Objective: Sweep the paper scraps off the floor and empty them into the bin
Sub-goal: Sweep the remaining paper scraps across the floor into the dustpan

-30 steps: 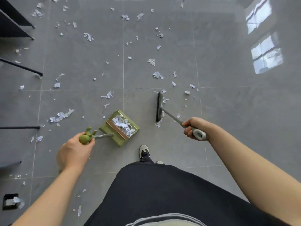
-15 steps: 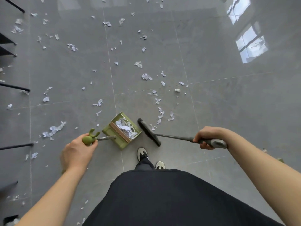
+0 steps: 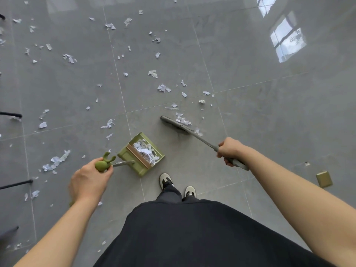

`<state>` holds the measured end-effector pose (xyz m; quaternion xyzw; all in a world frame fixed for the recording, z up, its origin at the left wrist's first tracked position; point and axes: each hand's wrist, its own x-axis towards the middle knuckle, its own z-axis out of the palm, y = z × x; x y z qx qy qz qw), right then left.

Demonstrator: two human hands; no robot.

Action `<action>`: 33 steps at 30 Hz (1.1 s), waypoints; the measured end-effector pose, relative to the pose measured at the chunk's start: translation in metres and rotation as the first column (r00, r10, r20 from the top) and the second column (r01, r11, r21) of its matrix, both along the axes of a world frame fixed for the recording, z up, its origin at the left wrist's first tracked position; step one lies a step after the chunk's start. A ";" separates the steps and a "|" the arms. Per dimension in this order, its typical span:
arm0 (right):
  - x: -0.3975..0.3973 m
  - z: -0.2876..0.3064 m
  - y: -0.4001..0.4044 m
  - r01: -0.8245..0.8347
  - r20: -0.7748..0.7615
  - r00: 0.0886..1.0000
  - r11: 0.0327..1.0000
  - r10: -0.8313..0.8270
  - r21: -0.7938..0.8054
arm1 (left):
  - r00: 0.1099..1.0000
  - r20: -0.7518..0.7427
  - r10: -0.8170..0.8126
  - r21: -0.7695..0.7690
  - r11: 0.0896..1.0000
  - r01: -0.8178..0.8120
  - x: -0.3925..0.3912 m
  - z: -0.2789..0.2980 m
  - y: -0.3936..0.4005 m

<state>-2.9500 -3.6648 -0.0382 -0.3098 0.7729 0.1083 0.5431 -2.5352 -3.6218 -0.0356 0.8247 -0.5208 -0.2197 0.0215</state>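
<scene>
A green dustpan [image 3: 133, 160] stands on the grey tile floor with white paper scraps [image 3: 146, 150] inside it. My left hand [image 3: 88, 182] grips the green top of its upright handle [image 3: 102, 165]. My right hand [image 3: 229, 150] grips the grey broom handle [image 3: 204, 140]. The broom head [image 3: 173, 125] rests on the floor to the right of and beyond the dustpan, apart from it, with a small pile of scraps [image 3: 183, 120] against its far side. Several more scraps [image 3: 162, 87] lie scattered across the floor ahead and to the left.
My two shoes [image 3: 166, 180] stand just behind the dustpan. Black metal furniture legs [image 3: 11, 114] reach in from the left edge. A small brass-coloured floor plate [image 3: 324, 179] sits at the right. No bin is in view.
The broom head, which was close beside the dustpan's mouth half a second ago, has moved away up and to the right, behind a small pile of scraps. The dustpan has stayed put.
</scene>
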 end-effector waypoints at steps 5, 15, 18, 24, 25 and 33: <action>-0.022 0.006 0.000 0.128 0.038 0.991 0.991 -0.126 -0.041 | 1.000 0.025 0.004 0.005 1.000 -0.004 -0.018 0.005 -0.015; -0.112 -0.006 -0.051 0.482 0.047 0.876 0.870 -0.480 -0.102 | 0.995 0.022 0.101 -0.006 0.995 -0.101 -0.084 0.014 -0.051; -0.147 -0.004 -0.088 0.541 0.053 0.841 0.835 -0.538 -0.102 | 0.987 0.022 0.161 -0.018 0.987 -0.161 -0.109 0.015 -0.059; -0.185 -0.014 -0.146 0.536 0.041 0.844 0.838 -0.534 -0.106 | 0.969 0.040 0.244 -0.021 0.970 -0.243 -0.151 0.014 -0.075; -0.185 -0.016 -0.152 0.539 0.050 0.842 0.835 -0.537 -0.106 | 0.969 0.038 0.243 -0.018 0.970 -0.242 -0.157 0.014 -0.077; -0.163 -0.028 -0.181 0.419 0.076 0.907 0.906 -0.415 -0.053 | 0.966 0.056 0.253 0.001 0.967 -0.254 -0.190 0.022 -0.097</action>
